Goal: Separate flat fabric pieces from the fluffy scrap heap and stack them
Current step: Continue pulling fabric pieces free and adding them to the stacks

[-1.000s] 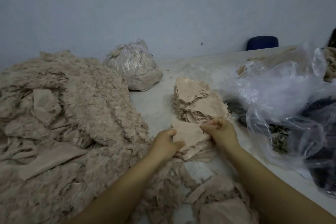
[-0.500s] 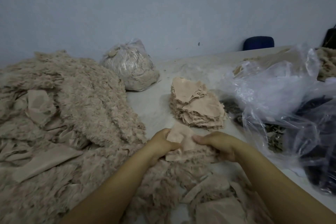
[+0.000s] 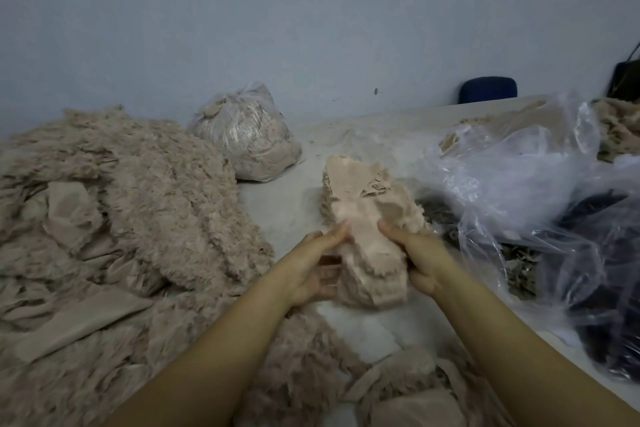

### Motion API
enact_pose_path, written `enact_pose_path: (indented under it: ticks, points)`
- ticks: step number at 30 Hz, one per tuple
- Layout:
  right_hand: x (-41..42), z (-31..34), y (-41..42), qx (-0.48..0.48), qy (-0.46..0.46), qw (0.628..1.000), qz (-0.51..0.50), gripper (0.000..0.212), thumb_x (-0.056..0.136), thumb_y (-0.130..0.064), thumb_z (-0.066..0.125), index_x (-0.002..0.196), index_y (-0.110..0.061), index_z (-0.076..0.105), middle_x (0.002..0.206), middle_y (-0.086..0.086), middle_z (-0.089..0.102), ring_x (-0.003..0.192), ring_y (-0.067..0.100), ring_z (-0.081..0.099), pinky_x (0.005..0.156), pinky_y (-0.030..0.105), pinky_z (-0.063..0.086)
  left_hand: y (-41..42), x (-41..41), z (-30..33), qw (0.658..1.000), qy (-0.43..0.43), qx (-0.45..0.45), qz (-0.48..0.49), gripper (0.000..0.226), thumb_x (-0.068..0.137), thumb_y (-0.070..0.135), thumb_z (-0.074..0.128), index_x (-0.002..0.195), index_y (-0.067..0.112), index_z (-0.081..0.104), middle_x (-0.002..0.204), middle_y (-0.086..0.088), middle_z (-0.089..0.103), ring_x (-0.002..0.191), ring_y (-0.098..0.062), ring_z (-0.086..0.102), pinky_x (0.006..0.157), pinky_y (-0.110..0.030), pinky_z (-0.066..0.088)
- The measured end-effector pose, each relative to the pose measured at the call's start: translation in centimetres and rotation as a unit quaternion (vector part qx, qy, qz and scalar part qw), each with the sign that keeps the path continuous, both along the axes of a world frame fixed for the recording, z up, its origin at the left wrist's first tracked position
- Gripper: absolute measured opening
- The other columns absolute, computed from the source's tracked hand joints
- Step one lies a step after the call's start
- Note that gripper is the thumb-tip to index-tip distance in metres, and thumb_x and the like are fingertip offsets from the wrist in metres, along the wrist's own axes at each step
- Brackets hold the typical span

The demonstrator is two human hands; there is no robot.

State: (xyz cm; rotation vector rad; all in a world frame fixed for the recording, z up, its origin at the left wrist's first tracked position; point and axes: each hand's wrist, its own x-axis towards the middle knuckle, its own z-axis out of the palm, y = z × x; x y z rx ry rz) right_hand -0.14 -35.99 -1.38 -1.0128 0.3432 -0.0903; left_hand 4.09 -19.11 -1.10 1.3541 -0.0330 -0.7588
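As seen from the head view, both hands hold one bundle above the tabletop (image 3: 287, 215).
Left hand (image 3: 311, 270): grips the bundle's left side; fingers (image 3: 329, 274) curled under it, thumb on top.
Right hand (image 3: 420, 258): grips the right side; thumb on top, the other fingers hidden behind the fabric.
Bundle (image 3: 370, 263): flat beige pieces with fuzzy edges, just in front of the stack.
Stack (image 3: 360, 184): behind the bundle, centre of the tabletop.
Heap (image 3: 138, 204): fluffy scraps, left side.
Tied bag (image 3: 246, 135): behind the heap.
Loose bags (image 3: 540, 191): clear plastic, right side.
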Motion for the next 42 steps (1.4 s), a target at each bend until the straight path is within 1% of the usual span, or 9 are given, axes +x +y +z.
enact_pose_path:
  ticks: [5, 8, 11, 14, 21, 27, 31, 37, 42]
  points:
    - [2.7, 2.4, 0.1, 0.061, -0.076, 0.982, -0.163, 0.037, 0.090, -0.009, 0.062, 0.124, 0.005, 0.057, 0.119, 0.022, 0.064, 0.108, 0.037, 0.063, 0.093, 0.054, 0.050, -4.2, 1.1, 1.9, 0.988, -0.067, -0.118, 0.070, 0.053, 0.073, 0.007, 0.076, 0.121, 0.014, 0.052, 0.110, -0.004, 0.066, 0.087, -0.022, 0.069, 0.063, -0.036, 0.058]
    - [4.3, 3.4, 0.0, 0.044, -0.100, 0.967, -0.232, 0.032, 0.091, -0.007, 0.061, 0.121, 0.005, 0.059, 0.108, 0.017, 0.068, 0.099, 0.031, 0.067, 0.086, 0.045, 0.056, -6.6, 3.6, 3.5, 0.949, -0.264, -0.026, 0.173, 0.062, 0.080, 0.005, 0.071, 0.133, 0.022, 0.042, 0.107, 0.014, 0.052, 0.092, -0.008, 0.060, 0.071, -0.020, 0.052]
    - [5.7, 2.6, -0.5, -0.004, -0.050, 0.970, -0.239, 0.034, 0.091, -0.002, 0.057, 0.125, 0.002, 0.056, 0.117, 0.016, 0.065, 0.103, 0.030, 0.065, 0.085, 0.041, 0.055, -7.4, 5.7, 3.1, 0.905, -0.372, 0.110, 0.175, 0.058, 0.087, 0.026, 0.066, 0.139, 0.018, 0.042, 0.134, -0.005, 0.044, 0.121, -0.022, 0.048, 0.100, -0.031, 0.042]
    - [6.1, 0.4, -1.1, -0.092, 0.018, 0.975, -0.203, 0.030, 0.090, -0.002, 0.057, 0.121, -0.003, 0.056, 0.120, 0.016, 0.064, 0.102, 0.029, 0.063, 0.092, 0.042, 0.052, -7.6, 5.9, 0.3, 0.901, -0.372, 0.192, 0.117, 0.068, 0.082, 0.043, 0.068, 0.140, 0.019, 0.041, 0.148, -0.008, 0.025, 0.135, -0.022, 0.033, 0.111, -0.028, 0.029]
    - [5.9, -0.9, -2.6, -0.256, 0.022, 0.936, -0.242, 0.039, 0.091, -0.028, 0.055, 0.117, 0.001, 0.054, 0.109, 0.016, 0.065, 0.101, 0.031, 0.062, 0.094, 0.046, 0.049, -7.9, 5.9, -2.9, 0.897, -0.355, 0.221, 0.143, 0.038, 0.076, 0.040, 0.074, 0.100, 0.018, 0.055, 0.141, -0.007, 0.030, 0.118, -0.017, 0.046, 0.090, -0.013, 0.032]
    - [6.4, -1.9, -2.9, -0.271, 0.028, 0.935, -0.226, 0.036, 0.087, -0.015, 0.063, 0.119, -0.005, 0.052, 0.099, 0.005, 0.064, 0.095, 0.023, 0.062, 0.092, 0.040, 0.050, -8.5, 5.5, -2.3, 0.929, -0.221, 0.143, 0.259, 0.059, 0.077, 0.029, 0.076, 0.126, 0.020, 0.044, 0.129, -0.005, 0.029, 0.080, -0.012, 0.048, 0.054, -0.007, 0.044]
    - [6.5, -2.3, -3.2, -0.290, 0.028, 0.925, -0.244, 0.035, 0.087, -0.014, 0.064, 0.119, -0.007, 0.053, 0.106, 0.008, 0.065, 0.099, 0.024, 0.061, 0.094, 0.042, 0.048, -8.7, 5.5, -2.6, 0.954, -0.131, 0.063, 0.262, 0.052, 0.076, 0.024, 0.078, 0.108, 0.017, 0.038, 0.111, -0.005, 0.052, 0.089, -0.019, 0.058, 0.074, -0.031, 0.053]
    - [7.9, -0.5, -4.8, -0.296, 0.014, 0.918, -0.264, 0.025, 0.088, -0.015, 0.061, 0.110, -0.008, 0.053, 0.083, 0.000, 0.057, 0.072, 0.014, 0.053, 0.066, 0.026, 0.042, -9.8, 7.9, -0.4, 0.942, -0.228, 0.036, 0.243, 0.018, 0.084, 0.021, 0.070, 0.093, 0.015, 0.055, 0.084, 0.001, 0.061, 0.076, -0.014, 0.059, 0.064, -0.021, 0.049]
    - [9.7, 0.0, -5.7, -0.297, 0.048, 0.927, -0.225, 0.019, 0.086, -0.012, 0.061, 0.102, -0.006, 0.053, 0.084, 0.010, 0.056, 0.073, 0.023, 0.052, 0.067, 0.031, 0.043, -9.0, 10.7, 0.0, 0.920, -0.260, 0.088, 0.281, 0.021, 0.098, 0.020, 0.047, 0.106, 0.009, 0.062, 0.108, -0.018, 0.065, 0.100, -0.034, 0.061, 0.092, -0.045, 0.050]
